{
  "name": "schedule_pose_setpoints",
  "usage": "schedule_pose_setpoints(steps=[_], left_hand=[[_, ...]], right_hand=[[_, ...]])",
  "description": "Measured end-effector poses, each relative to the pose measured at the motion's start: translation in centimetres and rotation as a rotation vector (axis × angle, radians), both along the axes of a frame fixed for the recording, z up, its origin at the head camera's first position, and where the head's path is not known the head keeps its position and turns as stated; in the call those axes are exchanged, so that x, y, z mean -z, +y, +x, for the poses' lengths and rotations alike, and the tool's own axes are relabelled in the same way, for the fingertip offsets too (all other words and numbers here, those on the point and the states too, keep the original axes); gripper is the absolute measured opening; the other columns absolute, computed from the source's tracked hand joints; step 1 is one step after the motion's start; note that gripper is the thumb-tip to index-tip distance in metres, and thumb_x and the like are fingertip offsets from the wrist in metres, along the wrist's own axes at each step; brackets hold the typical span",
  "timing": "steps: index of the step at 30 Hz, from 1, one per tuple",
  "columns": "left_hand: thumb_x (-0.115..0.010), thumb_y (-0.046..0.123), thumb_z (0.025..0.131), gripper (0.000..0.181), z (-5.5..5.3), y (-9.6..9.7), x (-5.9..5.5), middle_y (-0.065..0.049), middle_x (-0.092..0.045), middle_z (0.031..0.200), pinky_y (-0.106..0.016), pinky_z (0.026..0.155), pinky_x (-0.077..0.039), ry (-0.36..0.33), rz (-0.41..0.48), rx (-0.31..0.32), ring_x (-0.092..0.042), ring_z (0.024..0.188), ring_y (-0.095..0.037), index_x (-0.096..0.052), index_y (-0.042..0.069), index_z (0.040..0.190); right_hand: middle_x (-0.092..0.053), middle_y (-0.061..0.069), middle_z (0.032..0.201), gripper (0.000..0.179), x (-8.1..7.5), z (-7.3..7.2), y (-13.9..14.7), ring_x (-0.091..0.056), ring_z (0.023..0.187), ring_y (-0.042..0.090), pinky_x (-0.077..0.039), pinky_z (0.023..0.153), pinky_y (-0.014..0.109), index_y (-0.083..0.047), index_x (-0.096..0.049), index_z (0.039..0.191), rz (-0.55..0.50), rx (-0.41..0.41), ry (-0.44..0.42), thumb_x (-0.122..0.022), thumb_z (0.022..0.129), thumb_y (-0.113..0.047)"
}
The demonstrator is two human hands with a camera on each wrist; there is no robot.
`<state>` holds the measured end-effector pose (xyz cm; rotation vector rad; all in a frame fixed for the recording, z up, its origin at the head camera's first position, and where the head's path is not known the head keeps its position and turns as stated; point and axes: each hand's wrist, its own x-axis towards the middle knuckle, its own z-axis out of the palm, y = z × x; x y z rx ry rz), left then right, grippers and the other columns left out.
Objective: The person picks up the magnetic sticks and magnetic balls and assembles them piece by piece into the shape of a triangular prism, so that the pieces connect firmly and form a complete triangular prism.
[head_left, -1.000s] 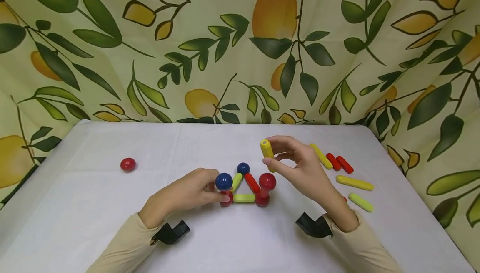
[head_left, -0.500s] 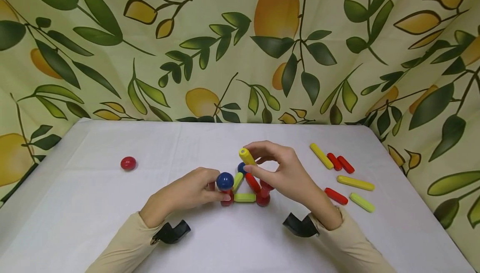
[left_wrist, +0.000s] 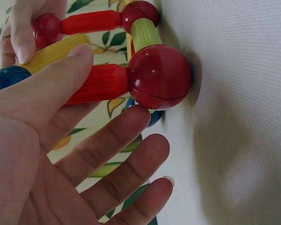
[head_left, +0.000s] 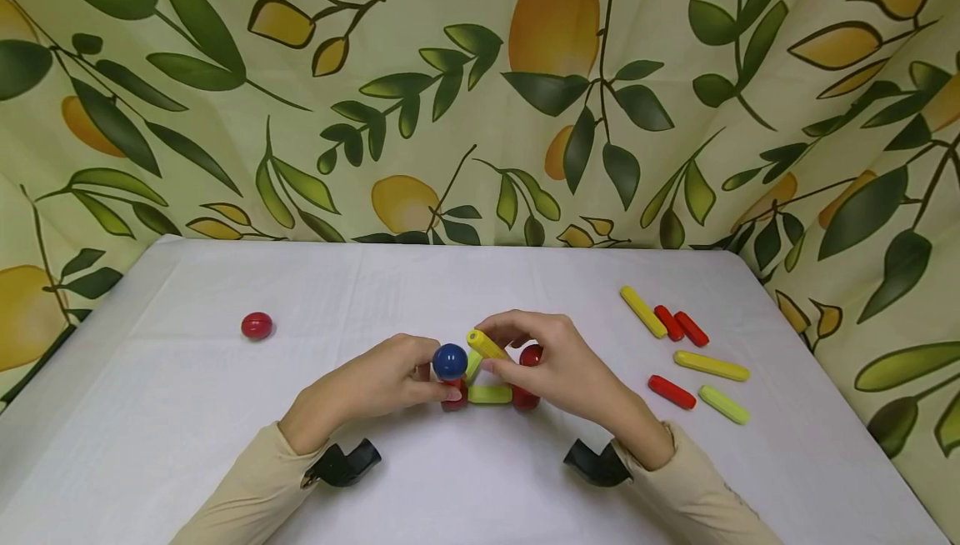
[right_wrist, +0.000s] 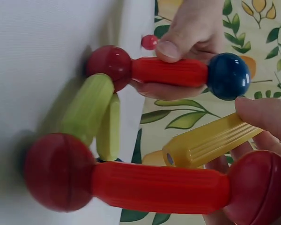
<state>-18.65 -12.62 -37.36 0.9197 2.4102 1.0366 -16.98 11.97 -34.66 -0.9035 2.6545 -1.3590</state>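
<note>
A small frame of magnetic balls and rods stands on the white-covered table. My left hand (head_left: 390,374) pinches its left upright red rod (right_wrist: 175,71), which carries a blue ball (head_left: 450,362) on top. A tilted yellow rod (head_left: 487,344) is pinched between the thumb and fingers of my right hand (head_left: 558,362). One end of it lies close to the blue ball; whether they touch I cannot tell. The right upright red rod (right_wrist: 161,187) bears a red ball (right_wrist: 260,187). Light green rods (head_left: 490,395) show in the base. My right hand hides the frame's far corner in the head view.
At the right lie loose yellow rods (head_left: 711,365), several red rods (head_left: 672,392) and a light green rod (head_left: 723,404). Far to the left sits a single red ball (head_left: 257,326). Behind the table hangs a leaf-and-fruit printed curtain (head_left: 405,112).
My right hand has moved left and down with the yellow rod, from beyond the red ball to beside the blue ball. My left hand keeps its hold in place.
</note>
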Motion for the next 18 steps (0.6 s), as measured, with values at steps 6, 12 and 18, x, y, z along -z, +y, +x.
schedule_pose_setpoints(steps=[6, 12, 18], left_hand=[[-0.076, 0.033, 0.086, 0.020, 0.0, -0.1, 0.0, 0.009, -0.063, 0.078, -0.021, 0.062, -0.043, 0.004, -0.012, -0.005, -0.051, 0.068, -0.007, -0.068, 0.016, 0.093], [-0.077, 0.029, 0.087, 0.018, 0.0, 0.0, -0.1, 0.010, -0.062, 0.077, -0.021, 0.063, -0.044, 0.011, -0.021, -0.005, -0.051, 0.068, -0.007, -0.068, 0.015, 0.094], [-0.076, 0.028, 0.087, 0.016, 0.0, 0.0, 0.0, 0.010, -0.064, 0.080, -0.021, 0.065, -0.045, 0.010, -0.009, 0.005, -0.052, 0.070, -0.006, -0.068, 0.016, 0.095]], right_hand=[[-0.073, -0.006, 0.104, 0.033, 0.5, 0.3, 0.2, -0.064, 0.087, 0.008, -0.055, 0.068, 0.023, -0.017, -0.070, 0.117, 0.043, 0.013, 0.007, -0.078, 0.085, -0.015], [-0.072, -0.006, 0.101, 0.036, 1.3, 0.5, 0.1, -0.065, 0.088, 0.009, -0.057, 0.070, 0.024, -0.016, -0.071, 0.115, 0.032, 0.000, 0.081, -0.082, 0.080, -0.012], [-0.075, -0.006, 0.092, 0.029, 1.6, 0.6, 0.1, -0.067, 0.082, 0.008, -0.050, 0.063, 0.019, -0.015, -0.075, 0.102, 0.073, 0.036, 0.156, -0.086, 0.076, -0.016]])
